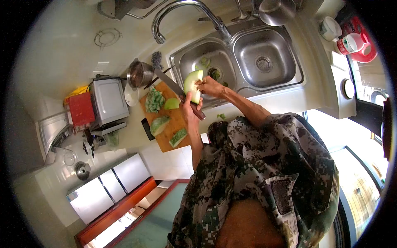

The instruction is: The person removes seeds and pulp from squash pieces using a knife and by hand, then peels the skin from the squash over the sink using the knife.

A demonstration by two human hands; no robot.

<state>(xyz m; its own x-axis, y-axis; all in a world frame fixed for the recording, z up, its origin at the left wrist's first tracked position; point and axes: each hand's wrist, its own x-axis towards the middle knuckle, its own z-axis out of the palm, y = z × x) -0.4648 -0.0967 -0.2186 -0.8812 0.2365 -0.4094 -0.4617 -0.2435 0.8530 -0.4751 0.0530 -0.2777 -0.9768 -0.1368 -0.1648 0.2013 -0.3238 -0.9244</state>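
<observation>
My left hand is closed around a pale green piece of melon, held up over the near left edge of the sink. My right hand has its fingers curled against the melon's soft, seedy inner side. A large knife with a brown handle passes beneath the left hand; whether that hand also grips it cannot be told. On the wooden cutting board lie further melon pieces, a cut green chunk and a crumpled green-and-white bundle.
Green scraps lie in the left sink basin, under a curved faucet. A metal pot and a white bowl stand beyond the board. To the right is the second basin. Red-and-white containers sit at upper right.
</observation>
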